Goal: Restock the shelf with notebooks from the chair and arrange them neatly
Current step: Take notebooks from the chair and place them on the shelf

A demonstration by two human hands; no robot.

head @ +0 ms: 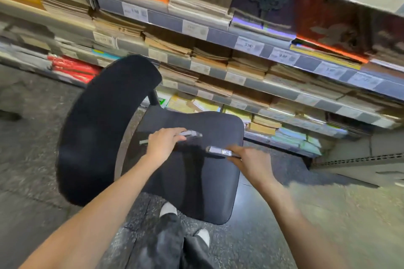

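A black office chair [192, 170] stands in the middle of the view, with its curved backrest [102, 129] at about 9 o'clock from the seat. On the seat lies a dark notebook [192, 144]; it is blurry, and its cover is nearly the same colour as the seat. The left hand [162, 142] grips the notebook's far edge at about 11 o'clock on the seat, with its fingers curled over a shiny strip of the edge. The right hand [251, 161] grips the near right edge at about 2 o'clock, with fingers and thumb pinching another shiny strip. You cannot tell if it is one notebook or a thin pile. Past the chair, from 10 o'clock to 3 o'clock, long shelves [273, 50] hold flat stacks of brown, orange, purple and red notebooks, and white price tags [249, 45] sit along the front rails. Two feet in white socks [168, 208] stand on the speckled floor [328, 214] at 6 o'clock.
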